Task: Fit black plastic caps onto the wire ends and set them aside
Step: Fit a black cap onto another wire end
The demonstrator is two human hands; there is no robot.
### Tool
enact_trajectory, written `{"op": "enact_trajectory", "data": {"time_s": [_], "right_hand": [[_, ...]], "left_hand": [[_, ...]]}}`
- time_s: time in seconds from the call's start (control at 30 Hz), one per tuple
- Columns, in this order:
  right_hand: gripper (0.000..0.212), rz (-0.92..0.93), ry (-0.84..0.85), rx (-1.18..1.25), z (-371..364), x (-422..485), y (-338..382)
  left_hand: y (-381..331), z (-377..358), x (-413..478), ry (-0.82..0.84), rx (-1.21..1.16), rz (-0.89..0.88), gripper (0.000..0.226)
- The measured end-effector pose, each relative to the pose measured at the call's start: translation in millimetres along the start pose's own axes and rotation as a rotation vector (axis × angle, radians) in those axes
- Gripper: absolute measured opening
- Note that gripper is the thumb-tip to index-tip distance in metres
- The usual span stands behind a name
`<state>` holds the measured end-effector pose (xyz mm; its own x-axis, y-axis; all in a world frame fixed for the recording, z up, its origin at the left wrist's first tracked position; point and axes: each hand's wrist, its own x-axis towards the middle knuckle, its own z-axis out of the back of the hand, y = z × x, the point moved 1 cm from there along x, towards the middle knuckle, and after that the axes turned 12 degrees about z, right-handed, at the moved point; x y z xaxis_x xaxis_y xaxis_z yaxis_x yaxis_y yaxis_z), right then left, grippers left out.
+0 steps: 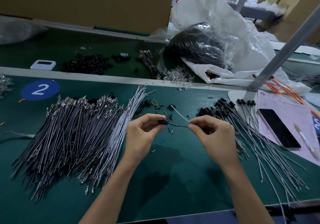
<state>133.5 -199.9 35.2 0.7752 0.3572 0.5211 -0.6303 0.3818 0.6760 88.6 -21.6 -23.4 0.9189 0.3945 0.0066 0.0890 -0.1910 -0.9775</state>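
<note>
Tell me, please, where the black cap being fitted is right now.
In the head view, the black cap is just left of centre, pinched by the left hand, its wire running right to the right hand.

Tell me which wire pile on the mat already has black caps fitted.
The smaller pile on the right, beside the phone: black caps sit on its far ends. The big left pile shows bare metal terminals.

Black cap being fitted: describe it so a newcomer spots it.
On the green bench, look between the uncapped wire pile and the capped wires. There the left hand pinches the black cap. Only this cap is held, its wire running to the right hand.
</note>
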Motion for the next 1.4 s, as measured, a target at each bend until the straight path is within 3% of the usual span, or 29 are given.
{"op": "enact_trajectory", "data": {"time_s": [0.23,0.5,0.67,0.93,1.4], "right_hand": [[0.013,-0.109,-0.133,0.164,-4.5,-3.0,-3.6],[0.014,-0.087,-0.097,0.032,-26.4,-8.3,-4.9],[0.012,-0.167,-0.057,0.080,-29.9,-4.8,-6.9],[0.011,0.082,-0.130,-0.184,-12.5,-8.9,-0.9],[0.013,0.207,-0.035,-0.306,-4.0,-8.2,3.9]], "left_hand": [[2.1,-2.2,-1.2,0.018,-0.026,0.061,0.025],[1.8,-5.4,-3.6,0.146,-0.078,0.137,0.029],[-3.8,-2.7,-2.2,0.127,-0.247,0.198,0.016],[-2.5,1.4,1.9,-0.063,-0.361,0.262,0.007],[0.3,3.4,2.8,0.002,-0.396,0.286,0.016]]}}
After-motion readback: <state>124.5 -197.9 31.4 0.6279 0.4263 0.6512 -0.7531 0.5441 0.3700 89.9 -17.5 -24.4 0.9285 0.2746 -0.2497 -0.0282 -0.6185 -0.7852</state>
